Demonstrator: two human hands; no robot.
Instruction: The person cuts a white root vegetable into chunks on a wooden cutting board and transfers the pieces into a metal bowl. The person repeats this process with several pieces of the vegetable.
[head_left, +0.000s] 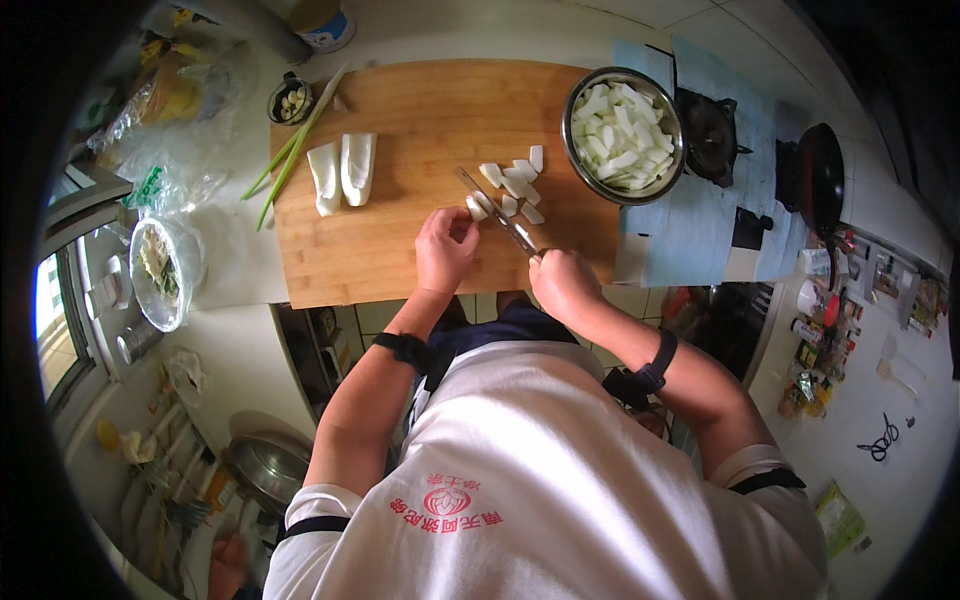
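My right hand (564, 283) grips the handle of a kitchen knife (491, 201), whose blade slants up and left over a wooden cutting board (420, 97). Between the fingertips of my left hand (448, 247) is the end of a pale, peeled vegetable piece (475, 208), right beside the blade. Several cut white chunks (517, 180) lie on the board just past the knife. Two longer hollowed halves (341, 172) of the same pale vegetable rest on the board's left side. At the right, a metal bowl (570, 146) is heaped with white cut pieces (622, 135).
Green onion stalks (289, 165) cross the board's left edge near a small bowl of garlic cloves (292, 101). A bag-lined bin (191, 259) holds scraps at the left. Right of the board are a gas burner (705, 139) and a dark pan (823, 180). A blurred part of a person (227, 559) shows lower left.
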